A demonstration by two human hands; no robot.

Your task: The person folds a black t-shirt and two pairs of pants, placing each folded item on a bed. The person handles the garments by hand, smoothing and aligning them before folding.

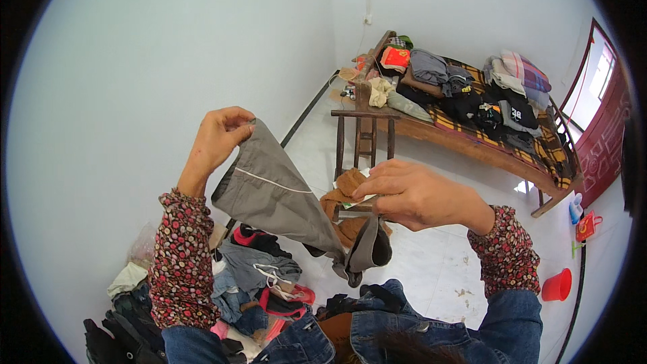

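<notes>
A grey cloth garment (278,177) with a thin white stripe hangs between my two hands; its exact kind is unclear. My left hand (225,129) is raised and pinches one corner between thumb and fingers. Lower and to the right, my right hand (412,194) grips another edge, where the cloth drops into an open, tube-like end. The middle of the garment sags and bunches. Part of my right hand's grip is hidden behind its fingers. Below my left forearm lies a heap of mixed clothes (258,263) on the floor.
A wooden bed (485,156) with a plaid cover bears several piles of folded clothes (429,68). Before it stands a wooden chair (366,114) with brown cloth (351,182) on its seat. A red bucket (556,284) sits at the right by the wall.
</notes>
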